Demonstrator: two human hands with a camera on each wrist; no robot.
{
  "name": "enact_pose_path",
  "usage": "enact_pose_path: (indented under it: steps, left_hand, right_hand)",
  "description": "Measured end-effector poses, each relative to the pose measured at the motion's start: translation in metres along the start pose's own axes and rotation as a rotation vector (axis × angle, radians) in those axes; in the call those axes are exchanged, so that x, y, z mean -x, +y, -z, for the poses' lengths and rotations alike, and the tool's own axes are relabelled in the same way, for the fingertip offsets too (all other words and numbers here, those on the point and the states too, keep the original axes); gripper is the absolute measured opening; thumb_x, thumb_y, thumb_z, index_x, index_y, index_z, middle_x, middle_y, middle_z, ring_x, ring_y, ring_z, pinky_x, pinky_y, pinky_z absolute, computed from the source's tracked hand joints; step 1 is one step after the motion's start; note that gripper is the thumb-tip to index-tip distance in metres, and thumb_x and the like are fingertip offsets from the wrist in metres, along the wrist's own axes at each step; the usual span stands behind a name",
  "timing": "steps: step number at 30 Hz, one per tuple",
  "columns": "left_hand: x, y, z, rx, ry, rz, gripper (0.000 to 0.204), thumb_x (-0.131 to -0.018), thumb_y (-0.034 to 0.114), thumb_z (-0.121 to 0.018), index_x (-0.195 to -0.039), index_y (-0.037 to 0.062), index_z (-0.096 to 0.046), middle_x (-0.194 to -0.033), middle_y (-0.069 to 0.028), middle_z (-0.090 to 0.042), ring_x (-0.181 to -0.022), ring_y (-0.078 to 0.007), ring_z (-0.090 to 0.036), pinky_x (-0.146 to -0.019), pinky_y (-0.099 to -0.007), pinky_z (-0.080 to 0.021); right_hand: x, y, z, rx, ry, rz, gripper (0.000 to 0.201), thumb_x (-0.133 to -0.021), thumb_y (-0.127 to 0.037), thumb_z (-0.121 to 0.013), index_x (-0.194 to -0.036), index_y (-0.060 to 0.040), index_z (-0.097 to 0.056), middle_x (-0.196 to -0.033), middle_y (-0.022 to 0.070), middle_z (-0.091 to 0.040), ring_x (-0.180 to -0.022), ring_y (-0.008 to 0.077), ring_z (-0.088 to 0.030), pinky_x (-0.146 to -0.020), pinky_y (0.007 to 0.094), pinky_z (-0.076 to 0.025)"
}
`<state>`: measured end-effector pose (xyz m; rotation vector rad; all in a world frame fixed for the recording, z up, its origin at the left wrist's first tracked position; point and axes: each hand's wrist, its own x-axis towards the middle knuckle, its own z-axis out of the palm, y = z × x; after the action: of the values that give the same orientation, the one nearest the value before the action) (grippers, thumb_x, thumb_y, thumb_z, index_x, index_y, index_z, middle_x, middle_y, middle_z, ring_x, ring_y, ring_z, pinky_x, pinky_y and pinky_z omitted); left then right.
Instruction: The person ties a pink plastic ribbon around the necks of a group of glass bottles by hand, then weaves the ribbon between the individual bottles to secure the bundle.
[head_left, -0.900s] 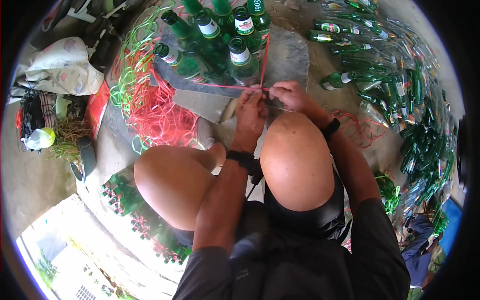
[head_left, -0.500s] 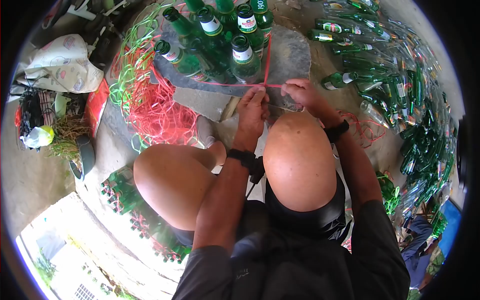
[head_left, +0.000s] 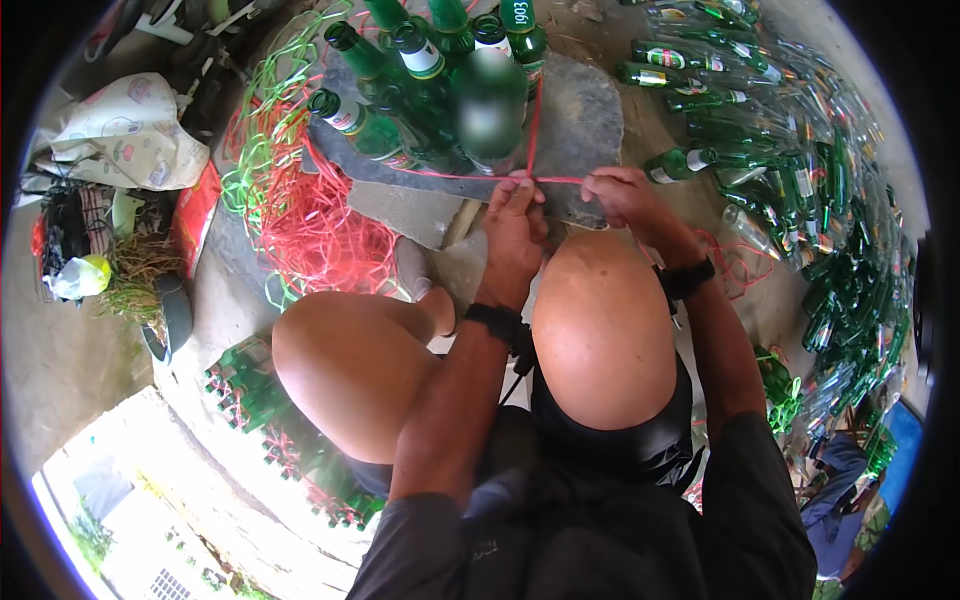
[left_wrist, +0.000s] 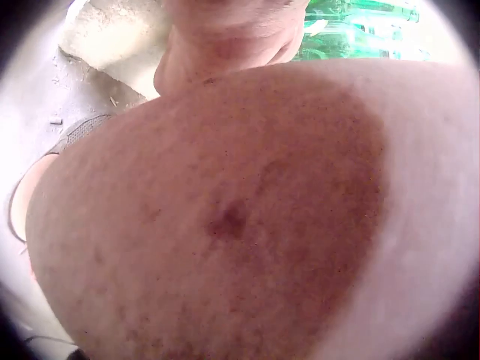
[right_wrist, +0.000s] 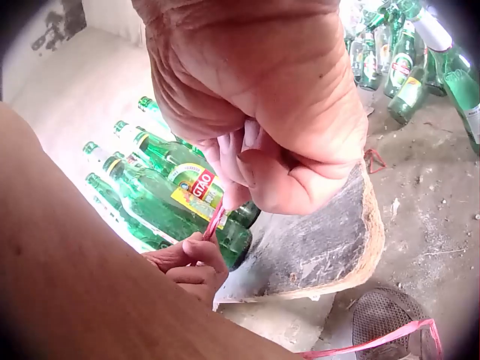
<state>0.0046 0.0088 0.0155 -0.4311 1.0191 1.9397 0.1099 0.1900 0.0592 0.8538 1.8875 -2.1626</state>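
Several green glass beer bottles [head_left: 420,125] stand bunched on a dark grey slab [head_left: 575,105]. Red plastic twine [head_left: 560,180] runs low along the front of the bunch, and a second strand rises past its right side. Where the strands meet, my left hand [head_left: 514,235] pinches the twine between thumb and fingers. To its right, my right hand [head_left: 628,203] grips the twine with curled fingers, a short taut length stretching between the hands. In the right wrist view this stretch [right_wrist: 216,219] passes close by a labelled bottle [right_wrist: 199,187]. A bare knee [left_wrist: 225,210] hides most of the left wrist view.
A tangle of red twine [head_left: 315,230] and green twine [head_left: 238,185] lies left of the slab. Many loose bottles [head_left: 740,130] are heaped on the right. More bundled bottles [head_left: 240,380] stand at lower left. A printed cloth bag [head_left: 125,130] lies at far left.
My right hand has moved right, away from my left hand, and the twine between them has lengthened. My left hand has shifted slightly right, still pinching near the crossing.
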Motion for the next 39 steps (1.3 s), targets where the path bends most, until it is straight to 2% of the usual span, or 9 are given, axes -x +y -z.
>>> enact_pose_path:
  steps: [12,18,20,26,30,32,33,35,39]
  left_hand:
    - [0.0,0.004,0.001,-0.058,0.049,-0.039,0.023,-0.099,0.009,-0.064,-0.122,0.0123,-0.065,-0.078,0.0036,-0.059,-0.052,-0.003,-0.041,-0.042,-0.0218,-0.027]
    - [0.004,0.009,-0.002,-0.232,0.077,-0.122,0.017,-0.098,0.013,-0.067,-0.112,0.0098,-0.074,-0.075,0.0083,-0.056,-0.055,-0.0008,-0.041,-0.045,-0.0206,-0.027]
    - [0.005,0.011,-0.001,-0.26,0.022,-0.178,0.014,-0.098,0.018,-0.071,-0.107,0.0097,-0.077,-0.074,0.0096,-0.055,-0.056,-0.0002,-0.04,-0.048,-0.0201,-0.026]
    - [-0.003,0.005,0.001,-0.322,0.037,-0.237,0.018,-0.097,0.028,-0.076,-0.09,0.0117,-0.074,-0.072,0.0097,-0.053,-0.057,-0.0012,-0.039,-0.05,-0.0208,-0.026]
    - [-0.012,-0.001,0.006,-0.304,0.067,-0.253,0.008,-0.094,0.017,-0.074,-0.09,0.0104,-0.073,-0.073,0.0114,-0.056,-0.059,-0.0021,-0.045,-0.051,-0.0225,-0.033]
    - [-0.018,-0.008,0.012,-0.477,0.017,-0.427,0.028,-0.094,0.028,-0.079,-0.075,0.0149,-0.062,-0.067,0.0092,-0.051,-0.052,-0.0027,-0.038,-0.046,-0.0235,-0.025]
    - [-0.014,-0.005,0.005,-0.476,0.013,-0.427,0.028,-0.094,0.028,-0.079,-0.075,0.0149,-0.062,-0.067,0.0092,-0.051,-0.052,-0.0027,-0.038,-0.046,-0.0235,-0.025]
    - [-0.004,0.007,-0.012,-0.302,0.172,-0.176,0.029,-0.093,0.026,-0.079,-0.074,0.0155,-0.06,-0.064,0.0083,-0.05,-0.048,-0.0044,-0.038,-0.042,-0.0253,-0.025]
    - [-0.006,0.012,-0.013,-0.275,0.192,-0.059,0.029,-0.092,0.025,-0.079,-0.073,0.0151,-0.058,-0.063,0.0067,-0.05,-0.046,-0.0058,-0.039,-0.041,-0.026,-0.026]
  right_hand:
    - [0.0,-0.041,-0.02,0.056,-0.066,0.06,0.028,-0.096,-0.029,-0.063,-0.088,-0.003,-0.068,-0.057,-0.0061,-0.039,-0.05,0.0048,-0.035,-0.048,0.026,-0.028]
    - [-0.026,-0.053,-0.034,-0.057,-0.118,0.094,0.029,-0.098,-0.031,-0.063,-0.089,-0.0033,-0.067,-0.062,-0.0082,-0.04,-0.055,0.0042,-0.035,-0.051,0.0251,-0.028]
    - [-0.032,-0.054,-0.037,-0.127,-0.159,0.179,0.025,-0.103,-0.024,-0.061,-0.093,-0.0018,-0.065,-0.063,-0.0098,-0.034,-0.055,0.0025,-0.029,-0.051,0.0242,-0.024]
    - [-0.05,-0.044,-0.037,-0.299,-0.171,0.139,0.027,-0.104,-0.025,-0.06,-0.093,-0.0015,-0.065,-0.065,-0.0102,-0.034,-0.054,0.0027,-0.029,-0.052,0.0238,-0.026]
    - [-0.056,-0.038,-0.031,-0.347,-0.193,0.114,0.031,-0.105,-0.03,-0.06,-0.098,-0.0012,-0.066,-0.065,-0.0097,-0.039,-0.053,0.0033,-0.03,-0.052,0.0237,-0.027]
    - [-0.055,-0.039,-0.03,-0.526,-0.097,0.016,0.035,-0.106,-0.036,-0.059,-0.104,-0.0028,-0.067,-0.069,-0.0085,-0.047,-0.053,0.0041,-0.032,-0.053,0.0239,-0.03]
    - [-0.055,-0.036,-0.027,-0.525,-0.093,0.018,0.035,-0.106,-0.036,-0.059,-0.104,-0.0028,-0.067,-0.069,-0.0085,-0.047,-0.053,0.0041,-0.032,-0.053,0.0239,-0.03]
    - [-0.056,-0.025,-0.018,-0.737,-0.071,0.012,0.036,-0.106,-0.04,-0.059,-0.108,-0.0051,-0.067,-0.078,-0.0064,-0.055,-0.057,0.0051,-0.037,-0.055,0.0242,-0.033]
    - [-0.053,-0.011,-0.015,-0.805,0.011,-0.082,0.033,-0.105,-0.041,-0.06,-0.109,-0.0087,-0.068,-0.082,-0.0064,-0.056,-0.062,0.0051,-0.041,-0.058,0.0239,-0.035]
